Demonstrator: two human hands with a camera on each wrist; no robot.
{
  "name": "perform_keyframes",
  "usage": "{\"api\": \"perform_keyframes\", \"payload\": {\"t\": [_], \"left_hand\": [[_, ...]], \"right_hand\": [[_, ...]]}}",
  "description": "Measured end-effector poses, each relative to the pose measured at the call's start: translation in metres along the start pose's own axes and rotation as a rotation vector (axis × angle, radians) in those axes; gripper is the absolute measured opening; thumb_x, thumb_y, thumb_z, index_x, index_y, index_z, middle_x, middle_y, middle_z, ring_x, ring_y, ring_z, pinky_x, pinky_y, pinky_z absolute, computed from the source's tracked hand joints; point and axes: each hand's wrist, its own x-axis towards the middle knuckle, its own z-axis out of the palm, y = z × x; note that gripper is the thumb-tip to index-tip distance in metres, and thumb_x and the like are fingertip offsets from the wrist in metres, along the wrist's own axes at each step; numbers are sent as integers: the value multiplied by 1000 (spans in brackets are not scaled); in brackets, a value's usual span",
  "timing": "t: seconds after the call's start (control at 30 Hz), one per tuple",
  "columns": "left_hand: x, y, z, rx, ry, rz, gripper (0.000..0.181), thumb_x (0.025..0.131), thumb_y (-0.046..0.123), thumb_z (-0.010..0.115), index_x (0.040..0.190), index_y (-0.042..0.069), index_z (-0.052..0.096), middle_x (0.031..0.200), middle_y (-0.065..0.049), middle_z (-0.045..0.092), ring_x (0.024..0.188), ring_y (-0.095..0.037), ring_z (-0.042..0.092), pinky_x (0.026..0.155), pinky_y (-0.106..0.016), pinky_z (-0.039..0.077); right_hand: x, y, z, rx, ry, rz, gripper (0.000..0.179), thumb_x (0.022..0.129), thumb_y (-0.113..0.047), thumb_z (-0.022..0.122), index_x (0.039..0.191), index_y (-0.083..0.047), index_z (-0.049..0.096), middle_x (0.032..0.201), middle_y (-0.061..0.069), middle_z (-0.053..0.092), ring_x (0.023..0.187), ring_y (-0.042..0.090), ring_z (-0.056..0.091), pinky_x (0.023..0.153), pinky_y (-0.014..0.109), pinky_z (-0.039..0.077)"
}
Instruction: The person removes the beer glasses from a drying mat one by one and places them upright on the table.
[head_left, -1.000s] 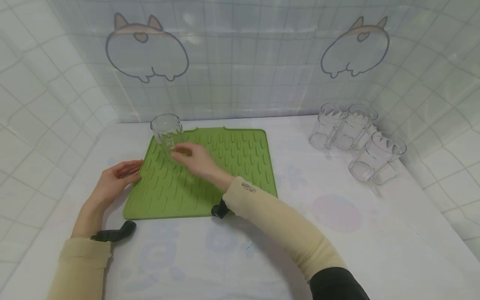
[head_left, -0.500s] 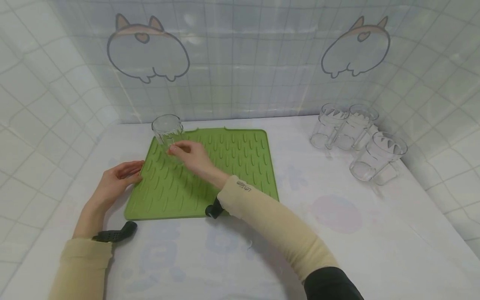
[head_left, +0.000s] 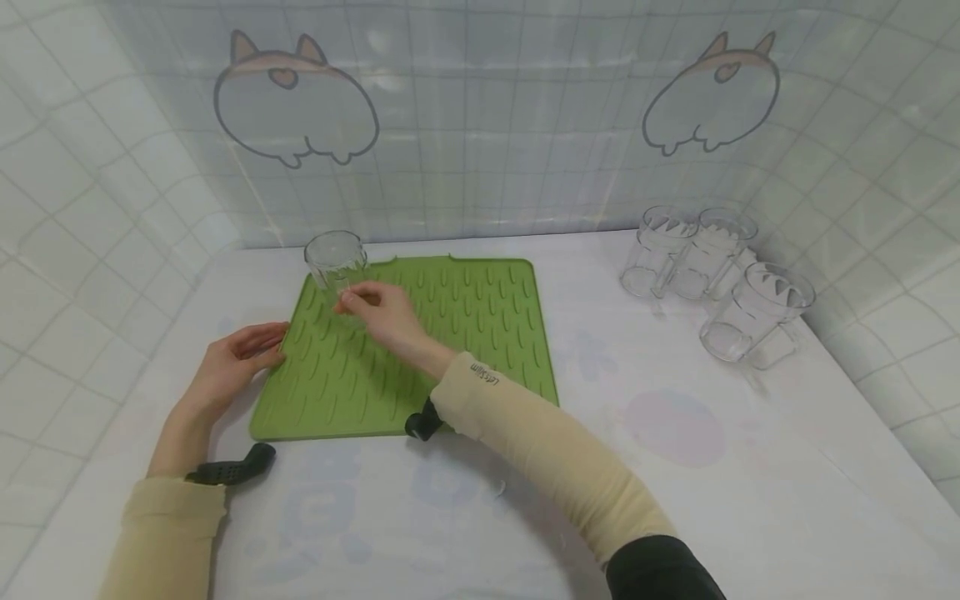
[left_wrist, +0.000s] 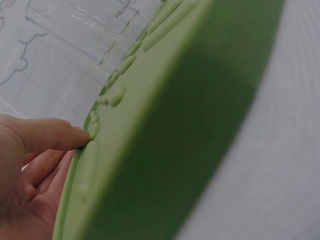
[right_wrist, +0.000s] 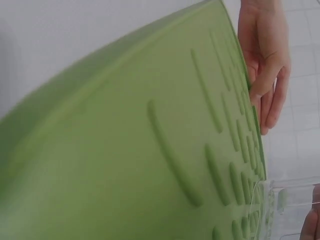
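Note:
A clear glass mug (head_left: pixel 335 258) is at the far left corner of the green ridged silicone mat (head_left: pixel 450 333). My right hand (head_left: pixel 390 321) pinches the mug on its near side, where the fingers mostly hide the handle. In the right wrist view, the glass mug (right_wrist: pixel 280 205) shows at the lower right, its end against the mat. My left hand (head_left: pixel 236 358) rests at the mat's left edge. The left wrist view shows its thumb (left_wrist: pixel 60 135) touching the mat's rim, with the other fingers outside it.
Several more clear things are not seen, but three glass mugs stand at the back right: one mug (head_left: pixel 652 250), a second (head_left: pixel 701 267) beside it, and a third (head_left: pixel 750 312) nearer. Tile-patterned sheeting (head_left: pixel 480 125) rises behind the white table covering (head_left: pixel 675 500).
My right hand has shifted slightly left and closed its fingers on the mug's near side. The mug and the left hand stay about where they were.

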Motion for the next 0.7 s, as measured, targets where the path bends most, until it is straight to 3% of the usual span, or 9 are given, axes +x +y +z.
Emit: {"api": "perform_keyframes", "payload": {"t": [0.3, 0.7], "left_hand": [[2, -3, -1, 9, -10, -4, 53, 90, 22, 64, 138, 5, 45, 140, -13, 47, 113, 8, 49, 86, -4, 44], [2, -2, -2, 35, -23, -13, 54, 91, 25, 63, 139, 8, 44, 142, -14, 45, 115, 7, 48, 85, -3, 44]], "right_hand": [[0, 1, 3, 27, 22, 23, 22, 95, -21, 56, 112, -12, 66, 94, -5, 70, 92, 2, 62, 91, 24, 51], [-4, 0, 2, 57, 35, 35, 25, 95, -21, 55, 114, -7, 65, 94, -2, 70, 96, 2, 61, 94, 22, 47]]}}
